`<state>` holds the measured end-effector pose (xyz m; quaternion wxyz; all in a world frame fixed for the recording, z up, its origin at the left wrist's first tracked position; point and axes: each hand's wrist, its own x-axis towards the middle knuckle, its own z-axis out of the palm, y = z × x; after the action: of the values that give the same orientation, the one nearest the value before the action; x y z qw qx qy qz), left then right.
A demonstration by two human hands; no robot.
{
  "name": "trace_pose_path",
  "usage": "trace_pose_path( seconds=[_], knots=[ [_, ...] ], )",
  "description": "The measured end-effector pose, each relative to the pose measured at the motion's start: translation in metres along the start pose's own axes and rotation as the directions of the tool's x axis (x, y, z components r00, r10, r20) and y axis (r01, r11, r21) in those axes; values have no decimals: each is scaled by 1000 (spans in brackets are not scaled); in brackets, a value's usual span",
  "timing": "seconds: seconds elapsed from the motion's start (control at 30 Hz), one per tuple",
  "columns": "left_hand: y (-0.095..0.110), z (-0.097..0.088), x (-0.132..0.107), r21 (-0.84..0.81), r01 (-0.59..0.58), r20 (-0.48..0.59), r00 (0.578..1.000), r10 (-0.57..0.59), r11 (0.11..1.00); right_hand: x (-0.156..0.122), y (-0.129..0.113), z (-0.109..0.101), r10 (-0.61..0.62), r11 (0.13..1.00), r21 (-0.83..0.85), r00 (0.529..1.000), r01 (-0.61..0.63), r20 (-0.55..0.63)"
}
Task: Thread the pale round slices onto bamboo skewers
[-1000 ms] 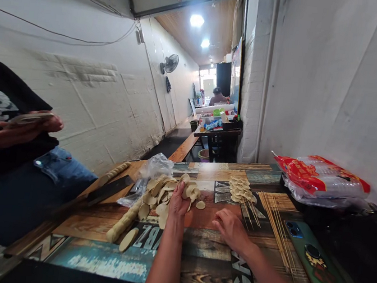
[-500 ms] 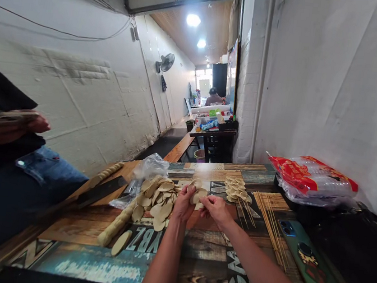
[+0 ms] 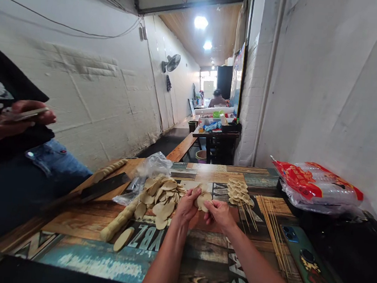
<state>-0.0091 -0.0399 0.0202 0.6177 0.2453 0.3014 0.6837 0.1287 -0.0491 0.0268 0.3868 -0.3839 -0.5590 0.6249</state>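
Thin pale round slices (image 3: 203, 201) are held up between my hands over the table. My left hand (image 3: 187, 204) is closed on their left side, thumb on top. On their lower right edge, the fingertips of my right hand (image 3: 220, 213) are pinched; what they grip is hidden. A heap of loose slices (image 3: 162, 193) lies left of my left hand. Beyond my right hand rest finished skewers of slices (image 3: 238, 191), their bamboo ends pointing toward me. Further right lie loose bamboo skewers (image 3: 273, 230).
A long, ridged pale roll (image 3: 118, 221) and an oval piece (image 3: 123, 239) lie front left. Behind them are a clear plastic bag (image 3: 155, 165) and a dark flat blade (image 3: 105, 186). At right are a green phone (image 3: 312, 264) and a red-and-clear package (image 3: 320, 181). A person (image 3: 14, 117) stands left.
The view has shifted slightly, moving the scene a little to the right. My hands remain closed at the slices, which now face the camera more flatly. The person's hands at left have tilted their held object.
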Motion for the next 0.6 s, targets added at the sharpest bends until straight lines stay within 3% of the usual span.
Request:
trace_pose_path(
  seconds=[0.2, 0.4, 0.6],
  knots=[
    [-1, 1, 0, 15, 99, 17, 995, -100, 995, -5, 5, -3, 10, 1000, -6, 1000, -10, -1],
    [1, 0, -1, -2, 78, -52, 996, -78, 997, -5, 3, -1, 27, 995, 91, 999, -28, 19],
    [6, -2, 0, -36, 88, -73, 993, -91, 995, -11, 1, 1, 73, 997, 6, 997, -73, 26]
  ],
)
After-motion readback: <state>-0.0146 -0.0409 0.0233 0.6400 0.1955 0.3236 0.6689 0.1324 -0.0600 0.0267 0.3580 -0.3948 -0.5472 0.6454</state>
